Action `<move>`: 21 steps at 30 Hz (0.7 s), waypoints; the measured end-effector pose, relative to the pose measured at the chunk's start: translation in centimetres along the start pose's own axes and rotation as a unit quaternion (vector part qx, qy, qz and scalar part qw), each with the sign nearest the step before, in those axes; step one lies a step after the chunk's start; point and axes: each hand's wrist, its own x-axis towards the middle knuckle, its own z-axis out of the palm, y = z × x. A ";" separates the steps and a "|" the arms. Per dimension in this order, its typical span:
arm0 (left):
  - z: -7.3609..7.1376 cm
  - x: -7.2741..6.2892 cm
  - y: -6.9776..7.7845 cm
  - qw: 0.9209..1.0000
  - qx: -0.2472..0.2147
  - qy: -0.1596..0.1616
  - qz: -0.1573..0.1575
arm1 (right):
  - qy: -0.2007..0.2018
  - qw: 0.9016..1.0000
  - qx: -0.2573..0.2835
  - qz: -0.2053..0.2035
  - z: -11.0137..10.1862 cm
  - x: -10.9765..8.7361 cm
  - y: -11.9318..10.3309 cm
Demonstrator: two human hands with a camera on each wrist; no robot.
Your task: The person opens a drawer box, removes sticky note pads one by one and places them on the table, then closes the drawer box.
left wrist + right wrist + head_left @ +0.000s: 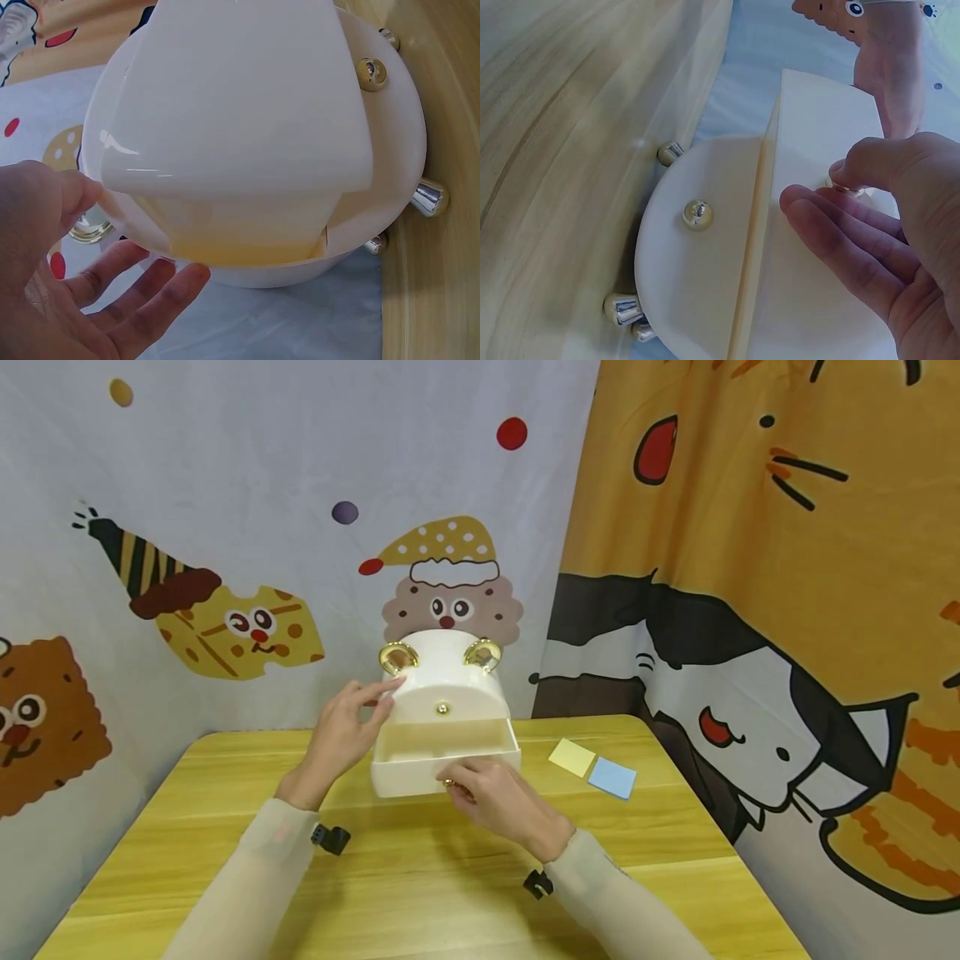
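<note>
A small white cabinet (423, 693) with two gold ears (482, 654) stands on the table, its middle drawer (405, 779) pulled out toward me. My right hand (506, 802) pinches that drawer's gold knob (835, 184) between thumb and fingers. At the cabinet's upper left side, my left hand (341, 735) rests its fingertips near an ear, fingers loosely extended. Another gold knob (442, 708) shows on the front above the drawer, and a lower one (698, 215) appears below it in the right wrist view. Short gold legs (430, 197) hold the cabinet up.
On the wooden table (420, 893), right of the cabinet, lie a yellow sticky note pad (572, 757) and a blue one (612, 777). Behind the table hangs a cloth (270, 468) printed with cartoon figures, and an orange cat-print cloth (720, 527) is at the right.
</note>
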 end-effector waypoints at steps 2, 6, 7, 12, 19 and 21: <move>0.0 0.0 0.0 1.000 0.003 -0.001 -0.001 | 0.000 1.000 0.001 0.005 0.1 0.1 0.1; 0.1 0.0 0.0 1.000 0.003 0.001 -0.003 | 0.003 1.000 -0.001 0.012 0.1 0.3 0.2; 0.1 0.0 -0.1 1.000 0.003 0.002 -0.002 | 0.005 1.000 -0.001 0.013 0.2 0.4 0.3; 0.1 0.1 -0.1 1.000 0.001 0.003 0.000 | 0.013 1.000 -0.003 0.015 0.5 0.6 0.5; 0.1 0.1 -0.3 1.000 0.004 0.001 0.001 | 0.019 1.000 -0.001 0.021 0.9 1.0 0.8; 0.0 0.1 -0.3 1.000 0.005 0.001 0.003 | 0.021 0.999 0.001 0.025 1.0 1.1 0.9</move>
